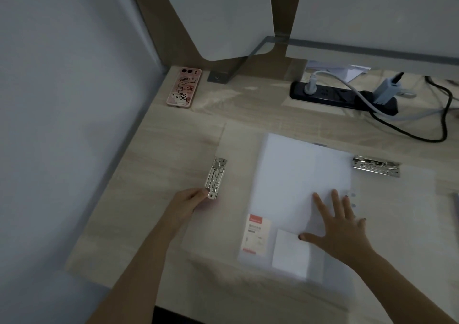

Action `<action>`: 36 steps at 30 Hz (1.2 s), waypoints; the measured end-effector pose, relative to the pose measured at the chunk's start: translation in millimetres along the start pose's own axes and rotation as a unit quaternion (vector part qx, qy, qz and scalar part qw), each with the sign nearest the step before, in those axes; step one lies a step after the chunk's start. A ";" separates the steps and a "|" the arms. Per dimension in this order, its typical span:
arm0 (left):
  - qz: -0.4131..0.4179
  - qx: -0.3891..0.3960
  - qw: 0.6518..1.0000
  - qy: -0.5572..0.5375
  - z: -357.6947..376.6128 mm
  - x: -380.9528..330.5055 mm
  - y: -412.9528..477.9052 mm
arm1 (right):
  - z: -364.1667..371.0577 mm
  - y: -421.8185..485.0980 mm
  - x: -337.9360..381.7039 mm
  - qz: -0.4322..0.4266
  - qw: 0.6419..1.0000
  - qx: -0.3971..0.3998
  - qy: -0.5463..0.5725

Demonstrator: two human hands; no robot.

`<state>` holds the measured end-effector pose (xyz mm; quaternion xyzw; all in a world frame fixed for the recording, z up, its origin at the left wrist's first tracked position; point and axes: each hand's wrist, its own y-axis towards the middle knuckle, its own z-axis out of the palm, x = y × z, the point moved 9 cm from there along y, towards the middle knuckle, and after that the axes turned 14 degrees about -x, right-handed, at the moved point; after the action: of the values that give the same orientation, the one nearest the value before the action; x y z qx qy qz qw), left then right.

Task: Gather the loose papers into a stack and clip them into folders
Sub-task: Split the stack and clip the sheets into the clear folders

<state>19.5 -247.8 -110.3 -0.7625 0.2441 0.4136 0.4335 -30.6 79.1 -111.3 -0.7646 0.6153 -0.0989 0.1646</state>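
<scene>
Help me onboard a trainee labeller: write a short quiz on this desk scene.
1. True or false: the right hand lies flat on the white papers.
2. The left hand holds the left metal clip at its: A near end; B middle; C far end.
3. Fill in: the pink-cased phone lies at the desk's far ___ corner.
Key: 1 true; 2 A; 3 left.
</scene>
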 end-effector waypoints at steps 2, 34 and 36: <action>0.029 -0.017 0.999 0.024 2.6 -1.1 1.0 | 0.5 -0.1 0.7 0.001 1.000 0.002 0.000; -0.043 -0.095 0.994 -0.040 24.4 -28.7 20.1 | -0.6 -12.0 -0.3 -0.029 0.999 0.016 0.022; -0.007 -0.111 0.993 -0.028 21.3 -28.7 18.8 | -3.5 -13.6 -0.4 -0.031 0.999 -0.014 0.040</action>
<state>-18.6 -238.5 -100.8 -0.7958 0.1788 0.4561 0.3559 -19.6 81.6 -103.0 -0.7810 0.5985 -0.1260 0.1264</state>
